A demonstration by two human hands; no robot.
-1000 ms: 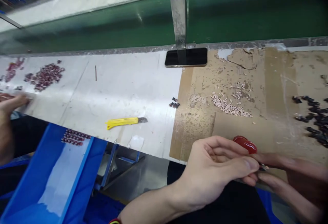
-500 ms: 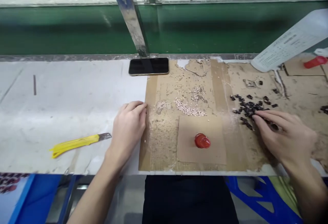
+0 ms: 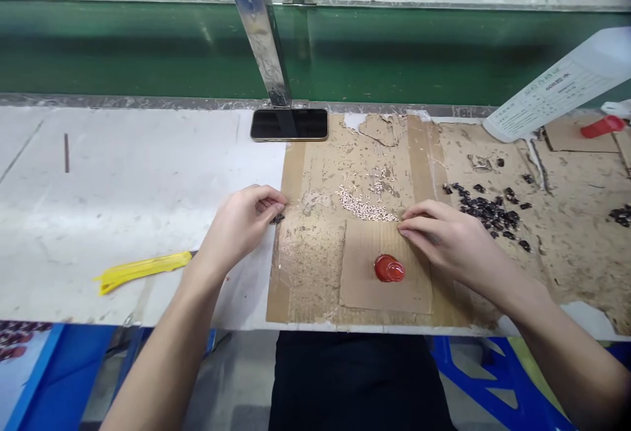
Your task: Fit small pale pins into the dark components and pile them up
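My left hand (image 3: 249, 224) rests at the left edge of the cardboard (image 3: 313, 247), thumb and fingertips pinched together; a small dark piece (image 3: 277, 219) shows just under them. My right hand (image 3: 444, 234) has its fingertips pressed together at the right end of a strip of small pale pieces (image 3: 367, 209); whatever they hold is too small to make out. Below that strip lies a square cardboard piece (image 3: 359, 286) with a glossy red blob (image 3: 389, 268) on it. Right of my right hand is a loose pile of shiny black pieces (image 3: 490, 212).
A phone (image 3: 289, 125) lies at the back beside a metal post (image 3: 263, 43). On the left is a yellow cutter (image 3: 142, 272), its blade end hidden by my left arm. A white bottle (image 3: 557, 86) leans at the back right, near a red cap-like object (image 3: 602, 127).
My right hand has moved left from the black pile to the pale pieces. My left hand has shifted slightly, and a dark piece now shows below its fingers.
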